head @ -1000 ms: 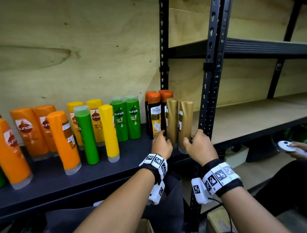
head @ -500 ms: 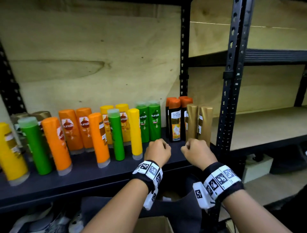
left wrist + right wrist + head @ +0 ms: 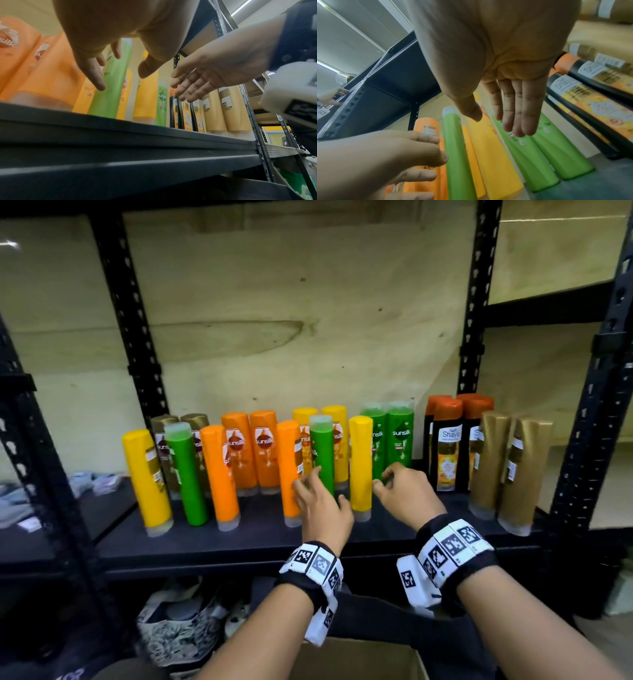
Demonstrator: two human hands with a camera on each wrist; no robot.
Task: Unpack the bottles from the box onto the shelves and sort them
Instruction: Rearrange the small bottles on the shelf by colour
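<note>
A black metal shelf (image 3: 239, 546) is seen across the middle of the head view, with the bottles stood upright on it in rows. From the left of the frame a yellow bottle (image 3: 146, 479), a green bottle (image 3: 186, 474) and an orange bottle (image 3: 219, 474) are placed in the front row, with two bronze-capped bottles (image 3: 164, 422) behind them. Two orange Sunsilk bottles (image 3: 251, 450) are set in the back row near the centre. At the right of the frame two black bottles with orange caps (image 3: 447, 446) and two gold bottles (image 3: 510, 470) are grouped beside the black upright post (image 3: 582, 440).

The left hand (image 3: 323, 510) is held at the centre of the frame with its grip released; the fingers (image 3: 93, 73) are spread and extended toward the front green bottle (image 3: 322, 453), between an orange bottle (image 3: 287, 467) and a yellow bottle (image 3: 360, 463). Whether the fingertips touch the bottle cannot be told. The right hand (image 3: 407, 494) is held just right of the yellow bottle, its grip also released, and nothing is grasped; in the right wrist view its fingers (image 3: 513, 108) are seen straight above the two green Sunsilk bottles (image 3: 390, 436).

At the bottom centre of the frame the corner of a cardboard box (image 3: 356, 662) is visible below the shelf.
</note>
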